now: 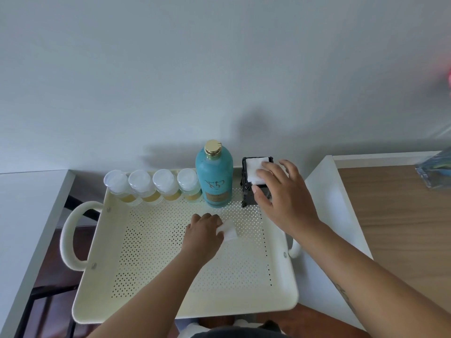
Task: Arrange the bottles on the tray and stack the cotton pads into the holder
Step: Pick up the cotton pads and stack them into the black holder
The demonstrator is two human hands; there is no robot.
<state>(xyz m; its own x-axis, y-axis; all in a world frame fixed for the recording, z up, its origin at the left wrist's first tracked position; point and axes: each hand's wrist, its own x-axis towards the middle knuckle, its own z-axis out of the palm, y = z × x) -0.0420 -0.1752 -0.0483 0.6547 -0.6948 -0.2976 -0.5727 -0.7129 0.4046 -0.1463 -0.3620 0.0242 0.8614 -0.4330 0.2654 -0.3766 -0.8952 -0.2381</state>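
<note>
- Bottles look done: four small bottles stand in a row along the far edge of the tray, with the teal bottle upright just right of them.
- Step in hand, as I read it: pad stacking.
- The holder stands in the tray's far right corner, beside the teal bottle.
- My right hand is over the holder. Its fingers are spread and mostly straight, with the tips pressing the top pad at the holder's mouth. The thumb is against the near side and nothing is gripped.
- My left hand is mid-tray with its fingers curled, pinching the loose pad by its left edge.
- Next move calls for seating the top pad flat and clearing the right hand. The loose pad then goes far-right, squared to the opening.
- I can't tell how full the holder is.
</note>
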